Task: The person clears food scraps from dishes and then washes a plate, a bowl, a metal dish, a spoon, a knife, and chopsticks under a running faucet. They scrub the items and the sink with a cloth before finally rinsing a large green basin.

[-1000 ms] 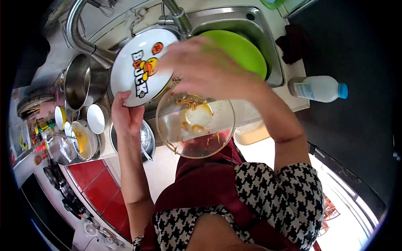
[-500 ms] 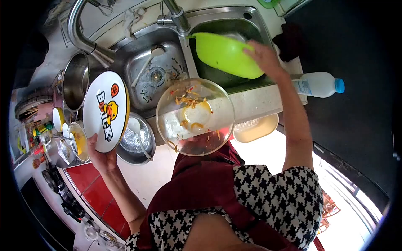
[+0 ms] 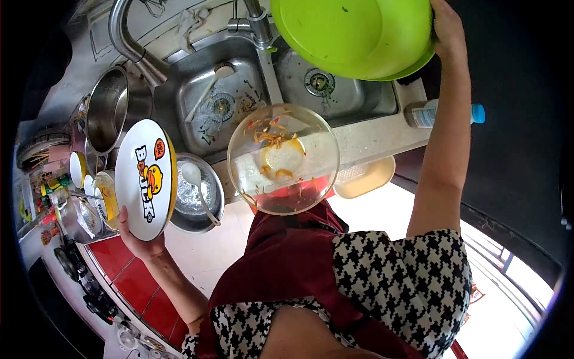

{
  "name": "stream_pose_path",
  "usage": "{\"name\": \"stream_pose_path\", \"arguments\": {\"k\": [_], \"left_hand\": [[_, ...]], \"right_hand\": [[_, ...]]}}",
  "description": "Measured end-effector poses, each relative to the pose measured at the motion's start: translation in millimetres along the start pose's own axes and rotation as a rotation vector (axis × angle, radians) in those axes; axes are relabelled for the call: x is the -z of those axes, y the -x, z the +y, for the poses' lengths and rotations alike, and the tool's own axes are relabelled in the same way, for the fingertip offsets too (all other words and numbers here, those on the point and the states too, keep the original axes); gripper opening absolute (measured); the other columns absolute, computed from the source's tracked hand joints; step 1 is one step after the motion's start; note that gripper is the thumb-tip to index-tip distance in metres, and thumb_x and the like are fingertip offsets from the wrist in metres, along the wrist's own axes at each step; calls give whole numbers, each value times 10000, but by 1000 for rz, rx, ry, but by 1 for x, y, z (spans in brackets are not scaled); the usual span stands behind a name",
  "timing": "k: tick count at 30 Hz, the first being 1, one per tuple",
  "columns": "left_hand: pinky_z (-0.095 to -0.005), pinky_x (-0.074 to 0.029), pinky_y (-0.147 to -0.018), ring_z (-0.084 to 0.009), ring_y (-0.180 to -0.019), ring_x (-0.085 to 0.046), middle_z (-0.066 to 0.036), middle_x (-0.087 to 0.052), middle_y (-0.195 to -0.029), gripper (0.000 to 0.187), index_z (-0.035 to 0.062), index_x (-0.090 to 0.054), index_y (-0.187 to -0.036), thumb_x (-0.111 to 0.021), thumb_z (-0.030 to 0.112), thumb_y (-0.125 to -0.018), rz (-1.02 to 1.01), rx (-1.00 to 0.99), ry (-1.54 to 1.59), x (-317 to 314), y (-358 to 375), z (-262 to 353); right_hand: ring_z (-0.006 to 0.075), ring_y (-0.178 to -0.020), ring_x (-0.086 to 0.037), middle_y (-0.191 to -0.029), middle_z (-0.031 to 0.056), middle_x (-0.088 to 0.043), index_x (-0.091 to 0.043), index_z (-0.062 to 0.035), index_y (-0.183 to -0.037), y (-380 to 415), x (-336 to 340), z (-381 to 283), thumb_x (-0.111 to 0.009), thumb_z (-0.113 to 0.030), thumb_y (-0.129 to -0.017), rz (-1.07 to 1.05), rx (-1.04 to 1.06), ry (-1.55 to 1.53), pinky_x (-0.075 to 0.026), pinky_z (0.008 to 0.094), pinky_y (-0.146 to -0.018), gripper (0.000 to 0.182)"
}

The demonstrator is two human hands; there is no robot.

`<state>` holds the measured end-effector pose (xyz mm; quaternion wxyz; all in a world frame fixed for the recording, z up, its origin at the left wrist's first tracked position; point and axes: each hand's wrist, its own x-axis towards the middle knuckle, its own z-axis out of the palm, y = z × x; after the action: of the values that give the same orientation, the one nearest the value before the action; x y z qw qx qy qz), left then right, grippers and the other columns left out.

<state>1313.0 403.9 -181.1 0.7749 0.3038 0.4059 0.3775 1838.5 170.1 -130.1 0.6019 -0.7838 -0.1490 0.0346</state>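
Observation:
My left hand [image 3: 142,239] grips the lower edge of a white plate [image 3: 133,185] with a cartoon duck on it and a yellow rim. High on the right, my right hand [image 3: 448,30] holds a large green basin [image 3: 335,36] by its right edge, above the right sink bowl [image 3: 359,99]. A clear glass bowl [image 3: 284,158] with orange and red food scraps rests at the counter's front edge, between my hands. In the left sink bowl [image 3: 191,113] lie a white-handled brush [image 3: 206,90] and scattered scraps round the drain.
A steel faucet [image 3: 146,66] arches over the left sink side. Left of the sinks are a deep steel pot [image 3: 107,113] and a metal basin [image 3: 200,209] with a white ladle [image 3: 192,173]. A blue-capped bottle [image 3: 423,115] stands at right; a beige basket [image 3: 368,179] is below the counter.
The green basin has been lifted out of the right sink, up and to the right, by my right hand, showing the drain. My left hand and the plate have moved slightly down.

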Motion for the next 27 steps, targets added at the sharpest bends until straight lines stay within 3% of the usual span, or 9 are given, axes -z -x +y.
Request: {"name": "stream_pose_path", "arguments": {"k": [4, 8, 12, 16, 19, 23, 24, 26, 27], "left_hand": [[-387, -486, -829, -261, -969, -580, -143, -561, -1099, 454, 2, -419, -1197, -507, 238, -819, -12, -22, -17, 4, -3, 4], [-376, -486, -827, -260, -964, -581, -147, -558, -1103, 454, -3, -420, -1192, -493, 256, -826, -12, -64, -82, 3, -1, 7], [-379, -482, -830, -256, -976, -574, -150, -553, -1109, 455, -5, -417, -1191, -476, 269, -832, -32, -75, -110, 2, 2, 5], [-394, -476, -833, -251, -1003, -559, -153, -543, -1123, 459, -9, -416, -1190, -474, 268, -828, -107, -12, -78, 4, -1, 5], [-405, -455, -863, -273, -1009, -552, -160, -529, -1143, 505, -9, -394, -1218, -485, 285, -817, -114, -5, -91, -4, 3, 7], [-399, -469, -847, -275, -971, -568, -149, -551, -1113, 490, 4, -437, -1186, -513, 296, -801, 28, 2, -97, -2, 18, 34], [-384, -474, -836, -268, -960, -573, -143, -561, -1097, 458, 2, -454, -1162, -487, 299, -815, 40, -10, -117, 12, 19, 44], [-370, -475, -831, -259, -962, -573, -141, -567, -1086, 443, -8, -454, -1158, -459, 288, -828, -247, 1, 24, 54, 15, 67], [-363, -471, -832, -256, -964, -569, -139, -565, -1087, 447, -14, -454, -1157, -452, 288, -827, -218, -34, -1, 65, 21, 80]], "right_hand": [[137, -713, -525, -828, 44, -578, -586, -6, -960, 21, 15, -16, -440, -279, -887, -44, 88, -189, -428, 273, -658, 318], [115, -695, -513, -773, 45, -574, -578, -8, -938, 36, 31, -7, -429, -268, -891, 214, 301, 210, -412, 262, -637, 303], [120, -713, -541, -780, 71, -588, -581, -53, -1059, 59, 51, 2, -489, -297, -881, 245, 307, 249, -408, 245, -628, 315], [96, -680, -502, -788, 54, -586, -581, -23, -1034, 83, 58, -5, -480, -289, -890, 306, 216, 268, -390, 234, -615, 318], [190, -836, -569, -899, 74, -620, -563, -51, -1082, 106, 88, -8, -485, -378, -868, 245, 254, 161, -424, 316, -758, 399], [158, -934, -522, -992, 87, -580, -520, -11, -1143, 168, 93, -57, -462, -379, -884, 109, 235, 232, -402, 287, -810, 454], [139, -906, -544, -998, 77, -587, -522, -10, -1143, 176, 94, -66, -509, -342, -872, -47, 215, 179, -413, 256, -790, 429], [102, -802, -570, -873, 50, -620, -570, 1, -1082, 189, 90, -82, -607, -282, -823, -35, 239, 218, -431, 213, -721, 385], [101, -782, -573, -848, 50, -626, -594, -12, -1057, 197, 91, -92, -620, -301, -812, 90, 263, 341, -436, 217, -716, 379]]}}
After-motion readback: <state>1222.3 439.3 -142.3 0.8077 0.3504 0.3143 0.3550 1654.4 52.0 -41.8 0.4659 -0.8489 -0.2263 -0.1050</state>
